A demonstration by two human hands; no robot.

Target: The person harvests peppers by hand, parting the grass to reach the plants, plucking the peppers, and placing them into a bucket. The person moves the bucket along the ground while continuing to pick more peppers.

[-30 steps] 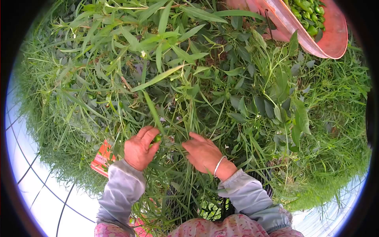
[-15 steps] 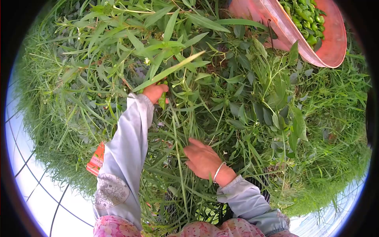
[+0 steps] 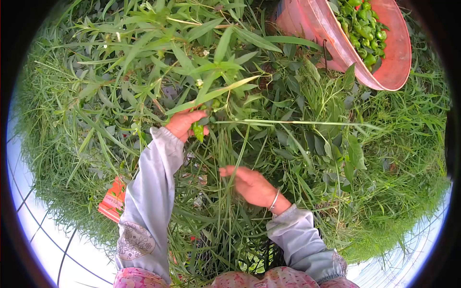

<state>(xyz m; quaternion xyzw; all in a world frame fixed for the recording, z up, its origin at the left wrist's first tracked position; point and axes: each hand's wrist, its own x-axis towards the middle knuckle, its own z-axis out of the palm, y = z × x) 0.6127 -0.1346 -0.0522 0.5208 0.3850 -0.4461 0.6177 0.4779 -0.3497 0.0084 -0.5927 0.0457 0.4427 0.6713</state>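
My left hand [image 3: 184,126] reaches into the leafy plants left of centre, its fingers closed on a green pepper [image 3: 198,132] that hangs below the thumb. A long yellowish-green leaf [image 3: 213,96] slants just above that hand. Lower and to the right, my right hand [image 3: 253,187], with a pale bracelet at the wrist, hovers among thin grass stems [image 3: 225,158]. Its fingers are stretched out and slightly blurred, and I see nothing held in them. Grey sleeves cover both forearms.
A pink bucket [image 3: 331,36] lies tilted at the upper right, with many green peppers [image 3: 366,36] inside. An orange-red object with faint print [image 3: 113,200] sits in the grass beside my left forearm. Dense weeds and pepper plants surround both hands.
A long grass blade that ran downward between my hands now stretches out sideways to the right. My right hand has shifted slightly right. The whole view has moved a little; my left hand keeps the pepper.
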